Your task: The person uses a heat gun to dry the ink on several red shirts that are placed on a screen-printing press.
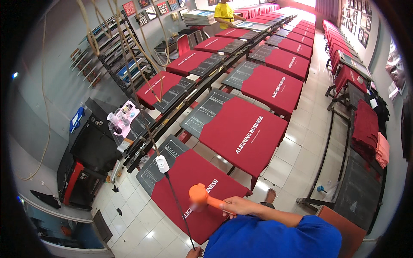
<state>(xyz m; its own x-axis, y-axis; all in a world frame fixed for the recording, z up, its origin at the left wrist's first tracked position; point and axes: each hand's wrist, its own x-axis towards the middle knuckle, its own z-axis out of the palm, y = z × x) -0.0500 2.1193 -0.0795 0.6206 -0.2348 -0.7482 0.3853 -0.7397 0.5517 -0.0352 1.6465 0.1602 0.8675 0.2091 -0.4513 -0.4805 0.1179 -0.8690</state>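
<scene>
My right hand (pixel 235 207) is closed round the handle of an orange hair dryer (pixel 199 194). The dryer's rounded head hangs over white lettering on a dark red shirt (pixel 172 189), which is stretched on the nearest grey board (pixel 160 162). At the bottom edge my left hand (pixel 195 253), only partly in view, is closed on a black cord (pixel 177 198). This cord runs up to a white socket (pixel 161 164) hanging from a cable over the board. Beyond, another red shirt (pixel 245 129) with the same white print lies flat on its board.
Boards with red shirts run in two rows along a black rail (pixel 189 97). A person in yellow (pixel 223 15) stands at the far left side. A pink tray (pixel 124 124) with cups sits left. Folded dark red cloth (pixel 365 124) lies on the right bench; cables hang upper left.
</scene>
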